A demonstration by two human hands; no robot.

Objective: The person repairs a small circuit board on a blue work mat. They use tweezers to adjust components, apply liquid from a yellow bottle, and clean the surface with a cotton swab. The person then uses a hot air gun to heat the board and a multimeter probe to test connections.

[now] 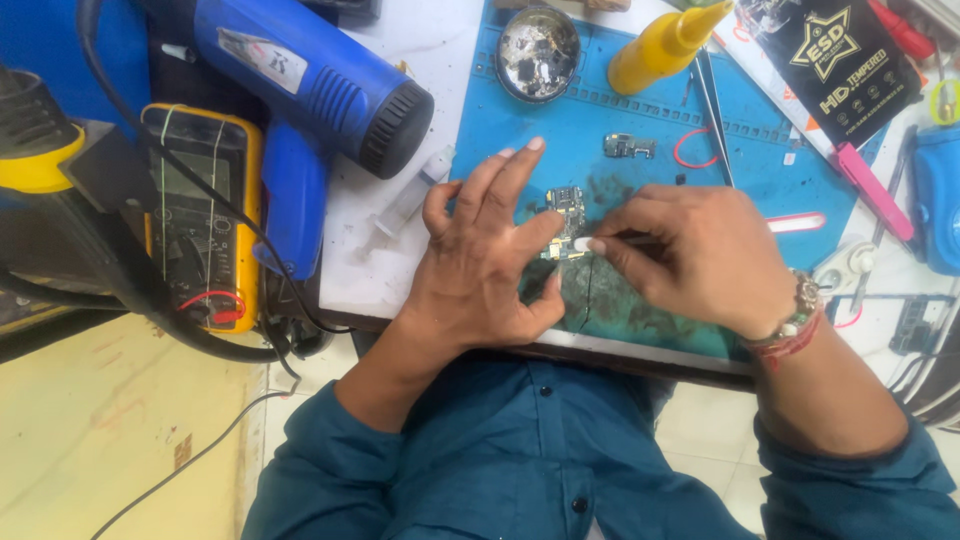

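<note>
A small circuit board (566, 208) lies on the blue work mat (640, 120). My left hand (485, 255) rests on the mat beside it, fingers spread, with fingertips pressing on the board's left edge. My right hand (690, 255) is closed around a thin tool with a white tip (582, 244) that touches the board's lower part. Most of the tool is hidden inside the hand.
A blue heat gun (310, 80) and a yellow multimeter (205, 215) sit at the left. A syringe (410, 195) lies on the white table. On the mat are a round metal dish (538, 52), a yellow bottle (660, 45), tweezers (712, 110) and another small board (629, 146).
</note>
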